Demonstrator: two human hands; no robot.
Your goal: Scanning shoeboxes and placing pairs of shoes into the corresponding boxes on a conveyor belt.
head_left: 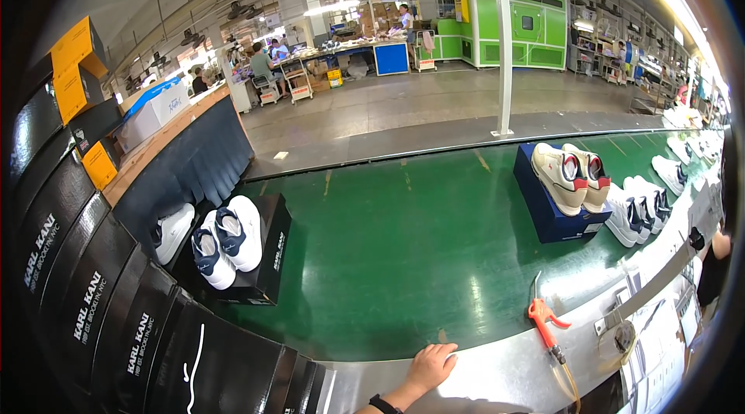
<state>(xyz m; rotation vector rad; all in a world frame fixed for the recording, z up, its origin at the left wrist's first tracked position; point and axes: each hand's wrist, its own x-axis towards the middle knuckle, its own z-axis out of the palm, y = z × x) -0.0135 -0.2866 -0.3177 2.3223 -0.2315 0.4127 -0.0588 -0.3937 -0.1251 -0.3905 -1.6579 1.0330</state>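
Note:
My left hand [432, 366], with a black band [382, 404] at the wrist, rests on the metal edge [481, 371] of the green conveyor belt [388, 259]. Its fingers are slightly bent and nothing shows in them. My right hand is out of view. To the hand's right, an orange air blow gun [543, 315] with a thin nozzle lies across the metal edge. At the left of the belt, a pair of white sneakers [243, 234] with navy heels stands on a black shoebox [268, 270]. Farther right, beige sneakers [560, 179] with red and navy trim stand on a navy shoebox [563, 220].
Black shoeboxes [101, 309] are stacked at the left, beside another white sneaker [174, 232]. More white sneakers [638, 208] line the belt at right. A roll of tape [621, 336] and papers [656, 356] are at the lower right. A white post [500, 49] rises beyond the belt.

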